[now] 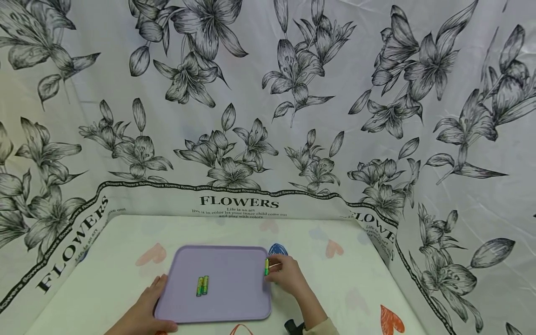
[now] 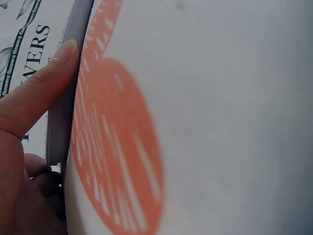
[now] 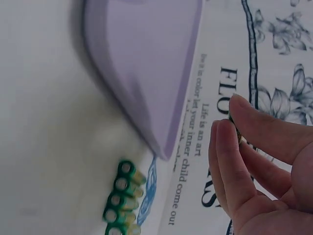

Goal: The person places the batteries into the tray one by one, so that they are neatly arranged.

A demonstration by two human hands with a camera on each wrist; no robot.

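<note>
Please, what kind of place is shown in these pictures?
Probably a staged tabletop booth, not a lived-in room: flower-printed "FLOWERS" cloth hangs behind and beside a table with heart prints, holding a purple tray and batteries.

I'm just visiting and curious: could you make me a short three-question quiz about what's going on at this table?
1. True or false: two batteries lie side by side on the purple tray.
2. Which hand pinches a battery at the tray's edge? A) left hand B) right hand
3. Fill in: in the right wrist view, a row of spare batteries lies on the ____, beside the tray's corner.

Key: 1 true; 2 B; 3 tablecloth. The left hand only rests against the tray's rim.
</note>
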